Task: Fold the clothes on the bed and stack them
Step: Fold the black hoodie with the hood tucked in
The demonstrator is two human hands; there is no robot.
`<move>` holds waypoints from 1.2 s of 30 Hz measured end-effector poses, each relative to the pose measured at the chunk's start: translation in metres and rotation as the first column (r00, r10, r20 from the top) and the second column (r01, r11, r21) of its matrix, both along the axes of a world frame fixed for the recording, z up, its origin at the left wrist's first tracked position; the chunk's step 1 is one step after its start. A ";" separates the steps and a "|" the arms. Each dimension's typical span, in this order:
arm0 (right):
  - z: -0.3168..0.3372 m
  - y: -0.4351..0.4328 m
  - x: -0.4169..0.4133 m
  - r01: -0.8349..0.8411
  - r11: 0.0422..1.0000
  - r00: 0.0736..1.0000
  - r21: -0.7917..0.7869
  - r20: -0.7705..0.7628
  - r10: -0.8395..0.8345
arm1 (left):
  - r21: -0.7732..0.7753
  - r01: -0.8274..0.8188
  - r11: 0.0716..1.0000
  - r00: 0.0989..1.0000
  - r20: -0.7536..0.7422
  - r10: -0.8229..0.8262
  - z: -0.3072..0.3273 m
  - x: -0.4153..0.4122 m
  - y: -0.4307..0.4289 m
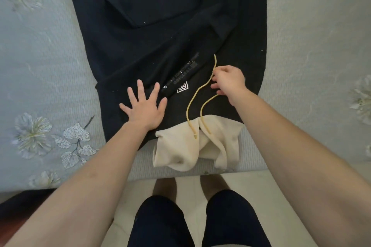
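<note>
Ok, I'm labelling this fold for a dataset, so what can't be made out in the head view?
Black hoodie: its far end is cut off by the top edge of the head view.
Neck label: print too small and blurred to read.
Right hand: at the yellow drawstring, but the hand's back hides whether the fingers pinch it.

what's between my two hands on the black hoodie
In the head view: black hoodie fabric with a white logo label, and the drawstring looping nearer the right hand.
</note>
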State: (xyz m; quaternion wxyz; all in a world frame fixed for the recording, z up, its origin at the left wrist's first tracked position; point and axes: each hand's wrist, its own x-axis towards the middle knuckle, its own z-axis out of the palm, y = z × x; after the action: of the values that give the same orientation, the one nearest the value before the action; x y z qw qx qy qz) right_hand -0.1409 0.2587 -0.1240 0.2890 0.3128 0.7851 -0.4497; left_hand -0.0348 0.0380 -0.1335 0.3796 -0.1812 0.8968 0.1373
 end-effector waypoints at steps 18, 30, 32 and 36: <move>-0.012 0.178 0.002 0.208 0.970 0.959 0.130 0.170 -0.228 | -0.005 0.321 0.947 0.945 -0.065 -0.320 -0.012 -0.108 0.186; -0.038 0.215 -0.056 0.625 0.780 0.768 -0.002 -0.179 -0.615 | -0.097 0.341 0.935 0.939 -0.019 -0.344 -0.013 -0.110 0.193; -0.040 0.231 -0.043 0.734 0.679 0.666 -0.004 -0.192 -0.721 | -0.086 0.340 0.936 0.939 -0.012 -0.342 -0.010 -0.111 0.195; -0.028 0.252 -0.037 0.746 0.623 0.625 -0.234 -0.075 -0.777 | -0.117 0.304 0.946 0.950 -0.044 -0.311 -0.001 -0.113 0.204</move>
State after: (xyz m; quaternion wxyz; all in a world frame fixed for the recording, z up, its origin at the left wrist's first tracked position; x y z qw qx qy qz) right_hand -0.1779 0.5108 -0.1521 0.0304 0.5496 0.5551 -0.6236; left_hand -0.1482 0.2423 -0.1342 0.3580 -0.0553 0.9315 0.0331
